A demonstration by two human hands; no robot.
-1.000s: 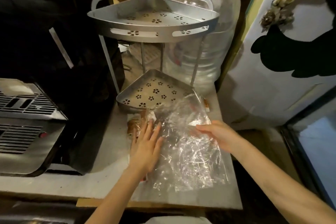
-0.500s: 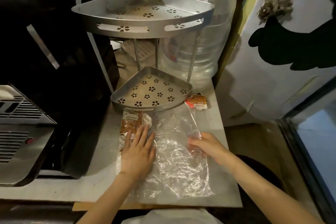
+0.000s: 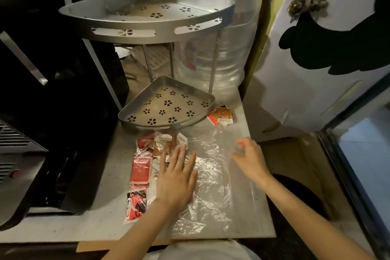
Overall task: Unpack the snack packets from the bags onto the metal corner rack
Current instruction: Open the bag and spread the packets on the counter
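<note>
The snack packets (image 3: 141, 170) lie inside the clear plastic bag (image 3: 211, 186), flat on the counter (image 3: 105, 213) just in front of the metal corner rack (image 3: 166, 110); the left hand (image 3: 176, 179) presses on the bag, fingers spread; the right hand (image 3: 251, 158) hovers loosely open, gripping nothing; one orange packet (image 3: 220, 115) lies beside the rack's lower shelf.

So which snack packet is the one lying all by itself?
Find the metal corner rack and look at its lower shelf. Just right of that shelf's front corner, on the grey counter, lies one orange and white packet. Unlike the red packets near the left hand, no plastic covers it.
</note>
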